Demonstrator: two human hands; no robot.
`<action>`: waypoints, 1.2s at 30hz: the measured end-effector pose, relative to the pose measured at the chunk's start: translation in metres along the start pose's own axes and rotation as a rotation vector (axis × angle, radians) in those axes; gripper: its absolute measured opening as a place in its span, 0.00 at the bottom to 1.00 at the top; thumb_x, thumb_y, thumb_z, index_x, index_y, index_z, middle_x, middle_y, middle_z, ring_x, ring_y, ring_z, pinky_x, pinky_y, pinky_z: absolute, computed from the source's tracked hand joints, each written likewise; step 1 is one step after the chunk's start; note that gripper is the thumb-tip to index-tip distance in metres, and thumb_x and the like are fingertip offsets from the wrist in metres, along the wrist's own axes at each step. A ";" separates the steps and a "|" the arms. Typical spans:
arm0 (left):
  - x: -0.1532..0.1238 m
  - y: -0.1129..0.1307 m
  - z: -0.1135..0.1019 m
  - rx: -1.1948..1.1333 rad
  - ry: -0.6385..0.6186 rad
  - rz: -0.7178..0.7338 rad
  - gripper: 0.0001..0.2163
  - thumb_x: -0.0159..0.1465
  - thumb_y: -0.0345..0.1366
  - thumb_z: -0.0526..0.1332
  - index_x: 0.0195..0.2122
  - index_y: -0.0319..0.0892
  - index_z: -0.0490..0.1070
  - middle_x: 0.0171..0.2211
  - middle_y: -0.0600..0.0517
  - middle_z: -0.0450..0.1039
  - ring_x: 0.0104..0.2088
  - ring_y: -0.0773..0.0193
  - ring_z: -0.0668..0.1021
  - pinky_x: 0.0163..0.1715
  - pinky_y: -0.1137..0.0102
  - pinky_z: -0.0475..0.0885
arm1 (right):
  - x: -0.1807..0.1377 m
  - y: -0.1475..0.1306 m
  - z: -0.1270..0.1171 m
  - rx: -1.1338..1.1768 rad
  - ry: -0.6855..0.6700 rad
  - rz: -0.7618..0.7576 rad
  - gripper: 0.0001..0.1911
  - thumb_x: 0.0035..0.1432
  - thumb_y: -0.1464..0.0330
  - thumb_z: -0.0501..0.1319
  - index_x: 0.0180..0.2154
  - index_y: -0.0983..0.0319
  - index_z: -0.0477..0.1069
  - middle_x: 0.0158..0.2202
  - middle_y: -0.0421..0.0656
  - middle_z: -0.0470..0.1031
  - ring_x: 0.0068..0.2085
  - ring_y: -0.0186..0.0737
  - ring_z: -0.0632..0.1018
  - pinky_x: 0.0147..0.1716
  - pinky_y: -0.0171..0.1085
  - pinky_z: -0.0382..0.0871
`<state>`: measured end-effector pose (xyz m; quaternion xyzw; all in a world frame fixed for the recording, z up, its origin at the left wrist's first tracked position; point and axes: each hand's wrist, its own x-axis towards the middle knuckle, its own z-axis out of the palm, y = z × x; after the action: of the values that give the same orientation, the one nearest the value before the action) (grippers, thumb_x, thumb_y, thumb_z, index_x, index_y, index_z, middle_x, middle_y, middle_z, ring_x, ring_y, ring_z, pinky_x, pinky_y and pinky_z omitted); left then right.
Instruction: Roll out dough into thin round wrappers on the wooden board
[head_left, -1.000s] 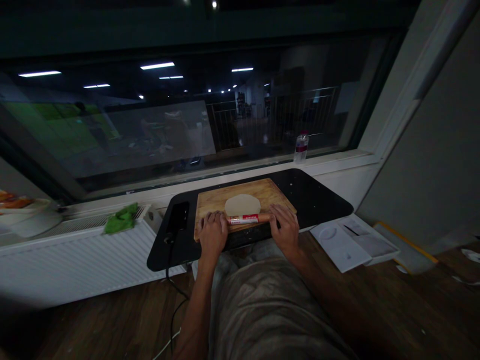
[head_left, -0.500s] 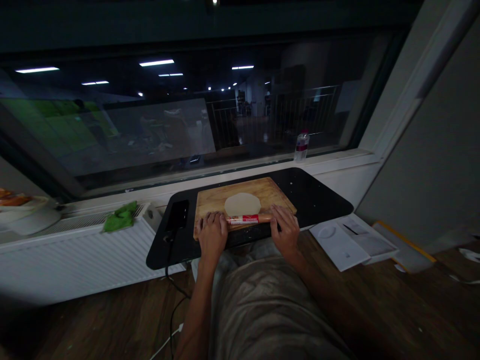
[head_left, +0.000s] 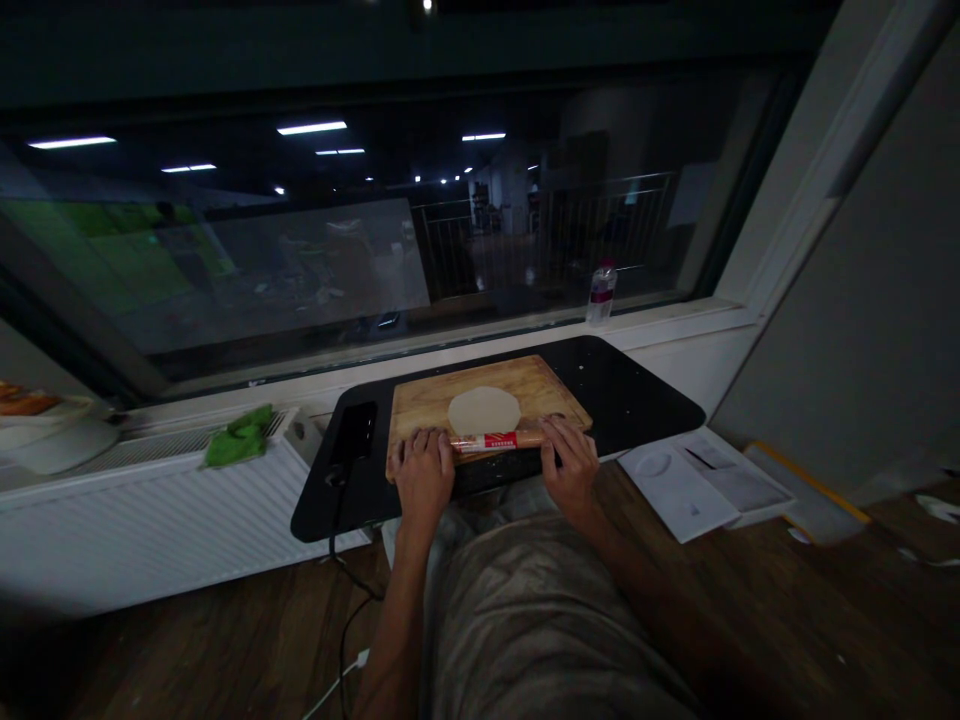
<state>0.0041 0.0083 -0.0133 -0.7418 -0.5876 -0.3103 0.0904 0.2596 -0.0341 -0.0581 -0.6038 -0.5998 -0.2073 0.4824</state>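
A wooden rolling pin [head_left: 496, 441] with a red and white label lies crosswise along the near edge of a wooden cutting board [head_left: 421, 402]. My left hand [head_left: 424, 466] is closed over its left end, and my right hand [head_left: 569, 458] grips the right end. Just beyond the pin, a flat round sheet of pale dough [head_left: 484, 408] rests on the board. Whether the pin touches the dough's near edge, I cannot tell.
The board sits on a black table [head_left: 637, 385], with a dark phone [head_left: 355, 431] and cable at its left. A water bottle [head_left: 601, 293] stands on the windowsill. A green cloth [head_left: 239, 437] lies on the radiator [head_left: 150, 530]. An open white box [head_left: 697, 480] is at lower right.
The rolling pin has turned slightly, so its label shows differently. Both hands keep hold of it in nearly the same place, and the dough looks the same.
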 end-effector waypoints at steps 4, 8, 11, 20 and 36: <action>-0.001 0.000 0.001 -0.026 -0.001 -0.006 0.22 0.82 0.39 0.47 0.57 0.44 0.83 0.58 0.41 0.85 0.65 0.45 0.80 0.72 0.48 0.65 | 0.006 -0.003 -0.003 -0.001 -0.039 0.008 0.23 0.79 0.67 0.52 0.62 0.55 0.83 0.60 0.48 0.86 0.65 0.49 0.81 0.65 0.48 0.66; 0.001 0.001 0.001 -0.036 0.018 -0.009 0.22 0.82 0.40 0.48 0.60 0.45 0.82 0.63 0.43 0.83 0.69 0.45 0.77 0.73 0.47 0.65 | 0.017 -0.003 -0.003 -0.026 -0.114 0.019 0.23 0.79 0.65 0.53 0.65 0.55 0.80 0.64 0.47 0.84 0.71 0.52 0.76 0.70 0.53 0.59; 0.003 0.002 0.001 -0.028 0.032 -0.024 0.22 0.81 0.40 0.48 0.61 0.46 0.82 0.65 0.43 0.82 0.71 0.43 0.75 0.72 0.45 0.65 | 0.029 -0.001 0.000 -0.039 -0.192 0.022 0.24 0.81 0.65 0.51 0.67 0.57 0.78 0.66 0.49 0.82 0.72 0.53 0.74 0.73 0.56 0.56; 0.016 0.005 0.000 -0.003 -0.002 -0.038 0.22 0.81 0.40 0.48 0.58 0.46 0.84 0.65 0.42 0.82 0.72 0.38 0.74 0.72 0.39 0.65 | 0.068 -0.004 0.018 -0.090 -0.341 0.055 0.25 0.82 0.63 0.49 0.64 0.57 0.80 0.64 0.52 0.83 0.72 0.59 0.73 0.74 0.64 0.56; 0.034 0.005 -0.003 0.020 -0.047 -0.061 0.20 0.80 0.40 0.51 0.46 0.45 0.86 0.56 0.42 0.86 0.62 0.45 0.82 0.66 0.49 0.72 | 0.106 -0.009 0.037 -0.186 -0.505 0.058 0.20 0.81 0.66 0.53 0.52 0.59 0.86 0.59 0.52 0.86 0.67 0.57 0.78 0.72 0.58 0.60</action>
<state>0.0115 0.0328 0.0093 -0.7298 -0.6149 -0.2895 0.0746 0.2599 0.0506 0.0166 -0.6952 -0.6619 -0.0904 0.2655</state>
